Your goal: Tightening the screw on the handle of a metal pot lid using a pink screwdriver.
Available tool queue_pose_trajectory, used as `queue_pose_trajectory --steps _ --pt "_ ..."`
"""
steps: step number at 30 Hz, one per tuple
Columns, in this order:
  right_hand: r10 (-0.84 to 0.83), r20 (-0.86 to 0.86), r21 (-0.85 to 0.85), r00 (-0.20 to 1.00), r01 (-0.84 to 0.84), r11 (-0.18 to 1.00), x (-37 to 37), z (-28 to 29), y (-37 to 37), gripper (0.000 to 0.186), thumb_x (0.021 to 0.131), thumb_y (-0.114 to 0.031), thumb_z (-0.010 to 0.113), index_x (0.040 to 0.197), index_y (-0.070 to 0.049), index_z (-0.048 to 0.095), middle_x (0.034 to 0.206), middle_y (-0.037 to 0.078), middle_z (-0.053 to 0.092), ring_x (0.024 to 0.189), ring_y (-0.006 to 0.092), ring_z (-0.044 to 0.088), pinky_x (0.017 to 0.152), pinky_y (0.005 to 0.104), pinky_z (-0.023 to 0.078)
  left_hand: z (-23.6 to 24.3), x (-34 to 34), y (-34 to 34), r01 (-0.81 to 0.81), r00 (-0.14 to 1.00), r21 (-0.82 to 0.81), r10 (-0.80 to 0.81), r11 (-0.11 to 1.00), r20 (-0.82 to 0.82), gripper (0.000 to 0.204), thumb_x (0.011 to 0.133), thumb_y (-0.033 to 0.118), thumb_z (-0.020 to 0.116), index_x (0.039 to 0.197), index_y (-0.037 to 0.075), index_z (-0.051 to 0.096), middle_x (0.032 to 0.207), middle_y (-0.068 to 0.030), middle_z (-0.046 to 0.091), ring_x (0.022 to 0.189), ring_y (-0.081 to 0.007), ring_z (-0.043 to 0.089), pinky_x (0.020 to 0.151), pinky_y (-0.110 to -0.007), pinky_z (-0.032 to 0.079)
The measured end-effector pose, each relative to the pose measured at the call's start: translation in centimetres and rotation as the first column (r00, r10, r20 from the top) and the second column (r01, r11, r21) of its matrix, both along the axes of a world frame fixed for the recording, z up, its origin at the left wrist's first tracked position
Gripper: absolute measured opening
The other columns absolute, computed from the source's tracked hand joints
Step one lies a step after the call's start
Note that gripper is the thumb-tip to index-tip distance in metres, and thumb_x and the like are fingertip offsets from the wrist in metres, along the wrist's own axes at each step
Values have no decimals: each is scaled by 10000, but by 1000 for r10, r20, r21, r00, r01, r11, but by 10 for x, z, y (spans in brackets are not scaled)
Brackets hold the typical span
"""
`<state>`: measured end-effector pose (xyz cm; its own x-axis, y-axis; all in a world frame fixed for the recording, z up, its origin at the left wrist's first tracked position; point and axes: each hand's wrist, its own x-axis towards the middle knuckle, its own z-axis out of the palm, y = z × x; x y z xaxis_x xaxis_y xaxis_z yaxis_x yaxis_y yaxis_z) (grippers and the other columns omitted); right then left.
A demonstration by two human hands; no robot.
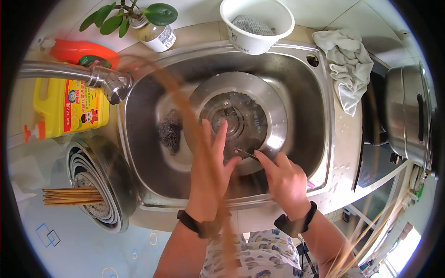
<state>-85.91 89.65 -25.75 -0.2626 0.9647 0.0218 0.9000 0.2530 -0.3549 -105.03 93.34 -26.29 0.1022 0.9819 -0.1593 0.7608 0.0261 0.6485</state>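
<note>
A wide, round, shallow metal piece [273, 99] with a dark round middle lies in the steel sink [306, 153]; I cannot make out whether it is a lid or a basin. My left hand [208, 162] reaches over its near left side, fingers stretched out and apart. A thin metal stick with a small rounded tip [245, 154] is pinched in my right hand [285, 178], its tip over the near edge of the dark middle. Left of the round piece, a dark scouring pad [170, 132] rests on the sink floor.
A tap [111, 85] juts over the sink's left rim. Beside it stand a yellow jug [88, 109], a red-orange bottle [88, 53] and nested metal bowls [118, 185] with chopsticks [72, 196]. Behind are a plant jar [160, 39] and white tub [257, 44]; right, a cloth [347, 65] and pot [405, 113].
</note>
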Motion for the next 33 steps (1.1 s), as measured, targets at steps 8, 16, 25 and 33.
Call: queue_pose_trajectory --steps 8,16,25,33 --pt "8 -3 -12 1000 -8 1000 2 2 2 510 755 -26 670 1230 -209 690 774 37 490 537 204 543 518 330 485 0 2 3 7 1000 -12 -8 1000 -28 885 750 146 844 1518 166 404 1561 -274 328 1421 -431 370 1115 -444 400" --pt "16 -11 -14 1000 -16 1000 0 1 0 505 767 -19 669 1237 -204 683 769 36 487 549 204 544 519 329 481 0 0 0 1 999 -2 -1 1000 -46 891 748 148 846 1520 170 401 1562 -271 325 1420 -432 371 1113 -447 402" --pt "32 -15 -20 999 -33 999 1 4 1 498 776 -20 665 1239 -202 684 763 39 483 538 207 539 516 333 485 2 0 2 13 999 8 -12 1000 -52 892 749 157 846 1521 173 400 1561 -270 327 1421 -432 369 1110 -446 406" --pt "12 -9 -3 1000 -12 1000 1 2 1 498 773 -25 667 1235 -210 689 763 36 487 527 208 540 509 327 488 2 -3 2 37 998 2 -37 999 -57 892 746 135 844 1519 167 400 1568 -253 329 1410 -426 387 1096 -440 424"
